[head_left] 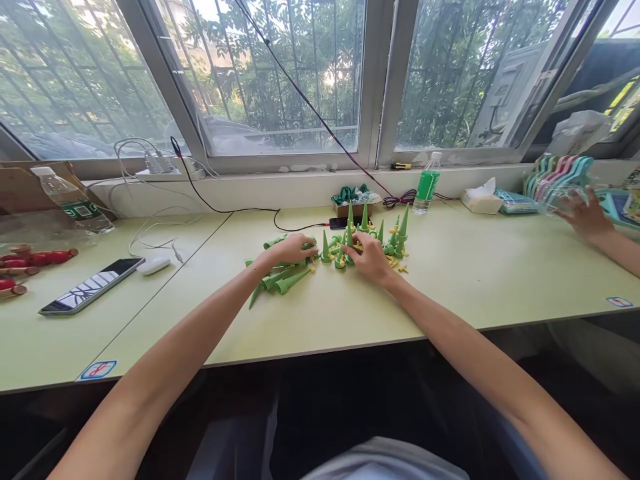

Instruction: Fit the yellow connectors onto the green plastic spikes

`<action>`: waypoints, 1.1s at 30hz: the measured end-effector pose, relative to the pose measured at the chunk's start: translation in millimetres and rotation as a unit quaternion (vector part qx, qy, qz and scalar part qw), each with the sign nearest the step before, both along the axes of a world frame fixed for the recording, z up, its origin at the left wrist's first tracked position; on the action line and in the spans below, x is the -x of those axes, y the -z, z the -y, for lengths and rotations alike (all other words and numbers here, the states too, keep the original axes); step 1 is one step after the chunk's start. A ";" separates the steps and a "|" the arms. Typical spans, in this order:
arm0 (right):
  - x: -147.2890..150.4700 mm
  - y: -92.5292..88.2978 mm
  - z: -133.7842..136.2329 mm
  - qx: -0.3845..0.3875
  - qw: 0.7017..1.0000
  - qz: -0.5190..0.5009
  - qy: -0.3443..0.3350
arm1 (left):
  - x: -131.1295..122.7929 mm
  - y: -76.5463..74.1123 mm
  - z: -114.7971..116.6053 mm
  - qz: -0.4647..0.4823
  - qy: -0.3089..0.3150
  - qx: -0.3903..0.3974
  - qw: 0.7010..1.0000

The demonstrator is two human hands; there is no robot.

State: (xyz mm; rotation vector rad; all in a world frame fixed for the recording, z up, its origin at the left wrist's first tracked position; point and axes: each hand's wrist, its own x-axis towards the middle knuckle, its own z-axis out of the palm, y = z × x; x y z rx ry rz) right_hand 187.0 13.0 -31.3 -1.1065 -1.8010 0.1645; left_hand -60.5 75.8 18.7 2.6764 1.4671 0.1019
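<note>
My left hand [295, 248] rests over a heap of loose green plastic cones [290, 281], several of them lying on their sides. Its fingers are curled down among the pieces, and what is in them is hidden. My right hand [370, 257] is closed at the lower part of an upright green cone [350, 235], thumb and fingers at its base. Other green cones with collar-like bases stand just behind and to the right, such as a tall cone [403, 223]. Small yellow pegs [400, 268] lie around and stick out of the bases.
A phone [340, 223] on a cable and a small box [354, 203] sit behind the cones. A water bottle [427, 183] and tissue pack [481, 199] stand farther right. Another person's hand [583, 213] is near colourful hangers [560, 175]. Leftward lies a tablet-like device [93, 287].
</note>
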 end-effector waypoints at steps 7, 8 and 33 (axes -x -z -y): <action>0.0 -0.1 -0.4 0.006 1.000 0.012 0.005 | 14.5 3.1 20.5 0.043 0.027 0.007 0.999; 0.0 0.0 -0.5 0.006 1.000 0.015 0.006 | 15.6 3.2 24.1 0.050 0.028 0.004 0.998; -1.5 5.8 -3.1 0.026 0.999 0.036 0.008 | 6.4 -9.7 66.4 0.067 0.015 0.015 0.998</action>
